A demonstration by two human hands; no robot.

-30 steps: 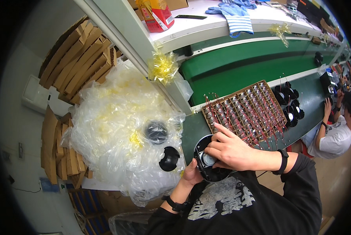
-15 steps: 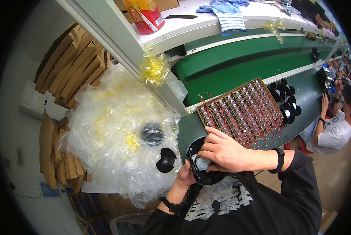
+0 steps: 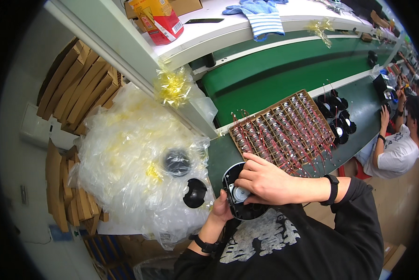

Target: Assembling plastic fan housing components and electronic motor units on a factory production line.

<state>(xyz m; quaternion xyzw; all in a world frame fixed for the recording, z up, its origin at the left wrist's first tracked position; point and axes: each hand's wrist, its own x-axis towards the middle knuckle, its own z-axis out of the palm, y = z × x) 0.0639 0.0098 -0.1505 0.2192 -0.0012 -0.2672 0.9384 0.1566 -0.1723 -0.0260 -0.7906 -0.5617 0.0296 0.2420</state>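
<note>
Close to my body, my left hand (image 3: 222,208) grips the rim of an oval black plastic housing (image 3: 235,175), its thumb over the near left edge. Inside the housing sits a round grey metal part (image 3: 241,194) on a pale mount. My right hand (image 3: 261,179) reaches in from the right with bent fingers and thumb closed about this part; the palm hides its far side. Left of the housing, a round black plastic shell (image 3: 194,193) with a notched edge lies on clear plastic bags.
A divided cardboard tray (image 3: 284,130) of small metal parts with red wires stands on the green bench, black housings (image 3: 341,128) beside it. Piled plastic bags (image 3: 125,177) and cardboard (image 3: 76,88) fill the left. A frame post (image 3: 120,51) rises behind. Another person (image 3: 396,151) works far right.
The surroundings shift slightly left in the picture as the view turns. Both hands keep their hold on the housing and the grey part, with hardly any movement.
</note>
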